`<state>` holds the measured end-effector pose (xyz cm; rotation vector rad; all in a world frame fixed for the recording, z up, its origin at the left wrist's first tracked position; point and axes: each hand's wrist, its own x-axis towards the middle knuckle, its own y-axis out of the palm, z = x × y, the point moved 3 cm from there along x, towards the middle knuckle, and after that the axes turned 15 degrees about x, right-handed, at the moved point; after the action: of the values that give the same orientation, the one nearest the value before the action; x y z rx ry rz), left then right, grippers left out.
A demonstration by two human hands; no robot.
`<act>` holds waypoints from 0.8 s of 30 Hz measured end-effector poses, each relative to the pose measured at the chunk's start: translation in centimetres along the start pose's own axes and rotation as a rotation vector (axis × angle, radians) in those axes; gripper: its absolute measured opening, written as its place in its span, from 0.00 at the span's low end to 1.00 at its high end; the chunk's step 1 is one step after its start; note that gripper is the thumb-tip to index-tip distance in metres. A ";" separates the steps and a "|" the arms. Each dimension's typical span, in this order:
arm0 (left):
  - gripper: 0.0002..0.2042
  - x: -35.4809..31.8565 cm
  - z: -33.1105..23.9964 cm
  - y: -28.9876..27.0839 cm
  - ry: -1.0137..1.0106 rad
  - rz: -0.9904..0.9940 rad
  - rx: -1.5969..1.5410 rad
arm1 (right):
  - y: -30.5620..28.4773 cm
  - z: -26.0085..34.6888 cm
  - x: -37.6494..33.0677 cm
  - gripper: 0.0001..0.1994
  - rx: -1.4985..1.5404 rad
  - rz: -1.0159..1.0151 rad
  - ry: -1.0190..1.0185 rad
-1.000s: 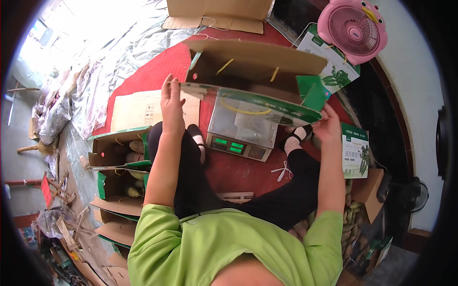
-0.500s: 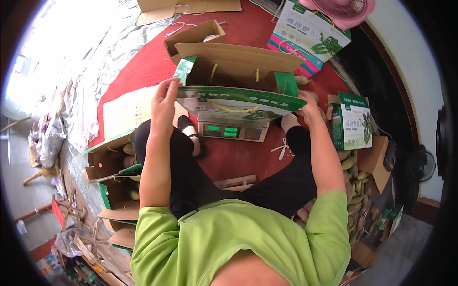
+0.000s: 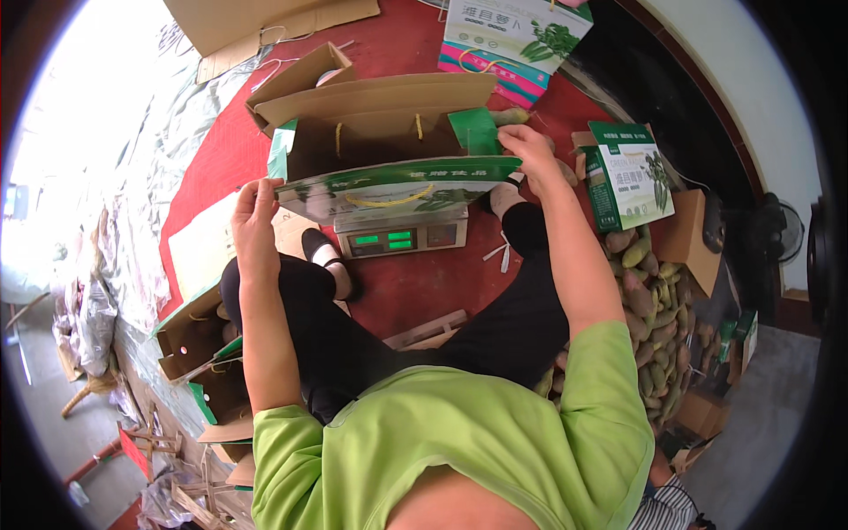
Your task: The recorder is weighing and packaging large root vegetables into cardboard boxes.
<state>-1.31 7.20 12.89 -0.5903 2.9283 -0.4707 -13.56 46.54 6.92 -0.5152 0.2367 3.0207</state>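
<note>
An open carton (image 3: 305,146), brown inside with yellow cord handles, stands on a digital scale (image 3: 402,240) with green lit displays. The near flap, green and white with a yellow cord handle, tilts out toward me. My left hand (image 3: 256,216) pinches the left corner of that flap, thumb and fingers together. At the other end my right hand (image 3: 530,155) is closed on the carton's right edge, next to its green side flap (image 3: 473,130). Some of the right fingertips are hidden behind the cardboard.
Green-and-brown root vegetables (image 3: 654,340) are heaped at my right, beside a printed green-and-white carton (image 3: 629,184). Another printed box (image 3: 512,40) stands at the back right. Open cartons (image 3: 199,353) sit by my left leg. A small brown box (image 3: 300,84) lies behind the scale.
My view has shifted, so the scene sits further left. My right hand has moved up from the flap's outer corner toward the green side flap. My left hand still grips the left corner.
</note>
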 end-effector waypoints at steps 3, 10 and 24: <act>0.11 -0.2 -0.5 0.2 -0.020 -0.021 -0.063 | 0.0 -0.1 0.2 0.14 -0.054 -0.005 -0.017; 0.10 -0.4 -0.4 0.1 -0.034 0.012 -0.057 | -0.2 0.1 0.5 0.17 -0.059 0.015 -0.077; 0.12 0.4 -0.7 0.2 0.194 -0.155 0.321 | -6.6 8.8 -4.2 0.15 0.028 0.042 -0.197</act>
<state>-1.90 7.38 13.43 -0.7649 2.8980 -1.0460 -11.83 54.32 15.65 -0.2112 0.2807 3.0754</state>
